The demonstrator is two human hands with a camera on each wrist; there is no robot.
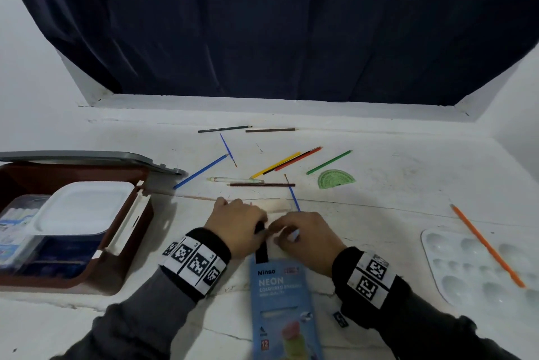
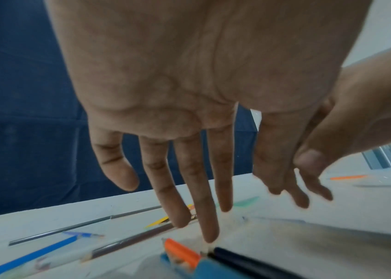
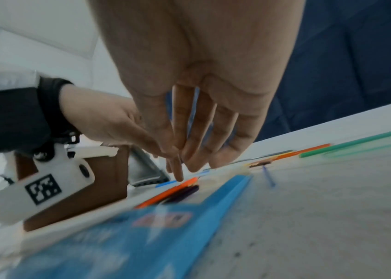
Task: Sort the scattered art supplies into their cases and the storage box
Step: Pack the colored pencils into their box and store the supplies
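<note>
A blue neon coloured-pencil box (image 1: pixel 280 301) lies flat near the front edge, its open end facing away from me. A black pencil (image 1: pixel 261 251) and an orange pencil (image 2: pixel 182 251) stick out of that end. My left hand (image 1: pixel 239 225) hovers over the opening with straight fingers, and its middle fingertip (image 2: pixel 210 236) touches the pencil tips. My right hand (image 1: pixel 303 237) is close beside it, fingers fairly straight, tips down by the orange pencil (image 3: pixel 170 190). A thin blue brush (image 1: pixel 294 196) runs under the right hand; I cannot tell if the hand touches it.
An open brown storage box (image 1: pixel 128 231) holding a white tub (image 1: pixel 84 208) stands at the left. Several loose pencils (image 1: pixel 285 161), a white pen (image 1: pixel 233 180) and a green protractor (image 1: pixel 335 179) lie beyond my hands. A white palette (image 1: pixel 466 266) with an orange stick (image 1: pixel 487 246) is on the right.
</note>
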